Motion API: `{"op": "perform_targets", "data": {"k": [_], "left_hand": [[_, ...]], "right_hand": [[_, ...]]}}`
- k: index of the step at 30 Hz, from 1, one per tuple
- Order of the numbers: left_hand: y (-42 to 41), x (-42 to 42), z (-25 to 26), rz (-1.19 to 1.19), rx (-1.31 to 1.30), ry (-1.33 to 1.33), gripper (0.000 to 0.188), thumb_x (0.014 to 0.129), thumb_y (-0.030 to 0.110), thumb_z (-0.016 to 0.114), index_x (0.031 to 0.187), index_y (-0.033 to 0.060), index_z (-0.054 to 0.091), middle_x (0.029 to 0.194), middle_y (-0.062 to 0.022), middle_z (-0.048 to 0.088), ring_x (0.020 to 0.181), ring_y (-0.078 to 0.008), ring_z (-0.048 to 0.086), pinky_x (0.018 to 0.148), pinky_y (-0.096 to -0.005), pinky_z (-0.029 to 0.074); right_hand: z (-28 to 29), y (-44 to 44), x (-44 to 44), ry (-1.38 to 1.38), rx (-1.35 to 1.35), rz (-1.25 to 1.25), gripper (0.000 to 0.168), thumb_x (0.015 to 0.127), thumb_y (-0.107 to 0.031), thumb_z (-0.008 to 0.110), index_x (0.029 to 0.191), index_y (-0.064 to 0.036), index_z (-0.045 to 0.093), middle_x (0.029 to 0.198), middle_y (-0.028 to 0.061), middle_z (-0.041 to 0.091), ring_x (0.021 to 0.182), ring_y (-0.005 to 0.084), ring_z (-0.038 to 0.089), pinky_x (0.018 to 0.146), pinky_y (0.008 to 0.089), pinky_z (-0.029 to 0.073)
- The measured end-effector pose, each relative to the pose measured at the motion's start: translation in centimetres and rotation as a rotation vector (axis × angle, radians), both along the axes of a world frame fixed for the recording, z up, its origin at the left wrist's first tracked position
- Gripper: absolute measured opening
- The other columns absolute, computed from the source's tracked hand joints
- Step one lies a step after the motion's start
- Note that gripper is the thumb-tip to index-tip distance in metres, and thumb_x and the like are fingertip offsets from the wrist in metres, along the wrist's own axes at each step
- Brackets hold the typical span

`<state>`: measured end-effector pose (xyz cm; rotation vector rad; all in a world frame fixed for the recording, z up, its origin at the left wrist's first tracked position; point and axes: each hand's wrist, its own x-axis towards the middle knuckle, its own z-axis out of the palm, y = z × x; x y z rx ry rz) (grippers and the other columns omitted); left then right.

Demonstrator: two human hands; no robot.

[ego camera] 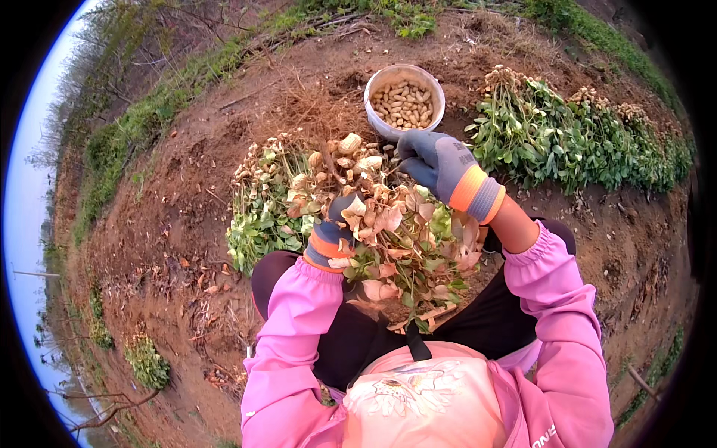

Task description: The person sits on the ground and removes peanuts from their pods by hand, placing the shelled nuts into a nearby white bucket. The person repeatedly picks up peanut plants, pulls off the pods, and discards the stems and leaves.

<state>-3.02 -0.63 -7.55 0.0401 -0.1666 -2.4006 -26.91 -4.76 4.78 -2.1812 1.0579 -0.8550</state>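
Observation:
My left hand (336,227), in a dark-coated work glove with an orange and grey cuff, is closed around the stems of an uprooted peanut plant (392,224). Dry, pale leaves of the plant partly hide that hand. Tan peanut pods (350,144) cluster on the roots just above it. My right hand (434,165), gloved the same way, has its fingers curled at the right side of the pods; what lies between the fingertips is hidden. Just beyond the right hand stands a white plastic bucket (440,92) with many loose peanuts (404,105) inside.
Green peanut plants (263,224) lie to the left, pods facing away from me. A long row of pulled peanut plants (571,134) stretches along the right. Fine dry roots (313,106) lie left of the bucket on bare reddish soil (151,213). Dry branches (117,409) stick in at lower left.

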Motion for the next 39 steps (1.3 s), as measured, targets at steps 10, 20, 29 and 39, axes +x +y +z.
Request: {"op": "perform_targets", "data": {"k": [10, 20, 29, 39], "left_hand": [[0.2, -2.1, 3.3, 0.117, -0.352, -0.294, 0.049, 0.088, 0.025, 0.053, 0.129, 0.0027, 0.037, 0.116, -0.0157, 0.052, 0.102, -0.0292, 0.054, 0.091, -0.0421, 0.046], [1.2, -4.6, 8.2, 0.449, -0.444, -0.671, 0.086, 0.065, 0.014, 0.076, 0.136, 0.0074, 0.028, 0.128, -0.0105, 0.044, 0.112, -0.0238, 0.048, 0.094, -0.0385, 0.042], [-0.3, -4.3, 4.1, 0.61, -0.915, -1.103, 0.07, 0.075, 0.009, 0.068, 0.134, 0.003, 0.03, 0.128, -0.0105, 0.043, 0.111, -0.0207, 0.048, 0.091, -0.033, 0.044], [-0.1, -5.4, 4.4, 0.648, -0.742, -0.887, 0.042, 0.085, 0.009, 0.054, 0.124, 0.0019, 0.042, 0.117, -0.0115, 0.052, 0.105, -0.0198, 0.052, 0.088, -0.032, 0.045]], "right_hand": [[-0.1, -0.5, 1.0, 0.07, -0.404, -0.293, 0.011, 0.079, -0.01, 0.06, 0.088, -0.004, 0.058, 0.075, 0.0155, 0.06, 0.066, 0.0349, 0.057, 0.059, 0.0371, 0.046], [3.1, 0.9, 0.1, -0.596, 1.008, -0.035, 0.019, 0.083, -0.021, 0.056, 0.093, -0.004, 0.059, 0.067, -0.0027, 0.053, 0.053, 0.0038, 0.048, 0.044, 0.0182, 0.038], [2.3, 1.1, 0.6, -0.396, 0.747, 0.009, 0.017, 0.072, -0.012, 0.068, 0.081, -0.005, 0.055, 0.069, -0.0063, 0.048, 0.061, 0.0027, 0.042, 0.054, 0.0186, 0.036], [2.3, 2.8, 1.5, -0.112, -0.029, -0.201, 0.019, 0.071, -0.01, 0.064, 0.078, -0.001, 0.048, 0.076, 0.0178, 0.051, 0.075, 0.0362, 0.053, 0.062, 0.0412, 0.043]]}}
